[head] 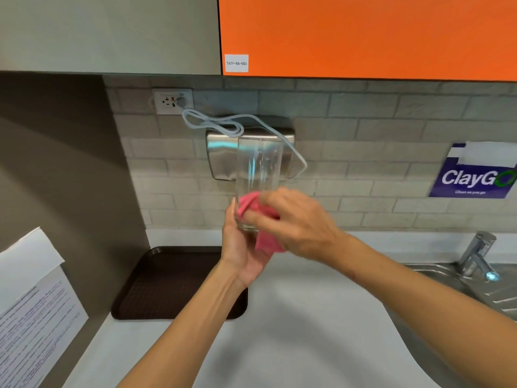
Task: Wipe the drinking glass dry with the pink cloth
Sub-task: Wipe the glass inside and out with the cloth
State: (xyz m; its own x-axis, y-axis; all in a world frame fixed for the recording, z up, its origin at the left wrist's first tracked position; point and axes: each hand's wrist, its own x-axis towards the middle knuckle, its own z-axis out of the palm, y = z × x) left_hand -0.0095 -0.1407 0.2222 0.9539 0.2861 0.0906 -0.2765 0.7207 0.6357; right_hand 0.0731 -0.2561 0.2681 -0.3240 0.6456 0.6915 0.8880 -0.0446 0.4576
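A tall clear drinking glass (258, 166) is held upright above the counter, in front of the tiled wall. My left hand (240, 247) grips its base from the left and below. My right hand (296, 222) presses the pink cloth (249, 204) against the lower right side of the glass. The cloth wraps around the lower part of the glass, and a tail of it hangs down between my two hands. The upper two thirds of the glass are bare.
A dark brown tray (167, 287) lies on the white counter (293, 331) at the left. A steel hand dryer (221, 152) with a white cable hangs on the wall behind the glass. A tap (475, 256) and steel sink are at the right. Papers (33, 298) hang on the left wall.
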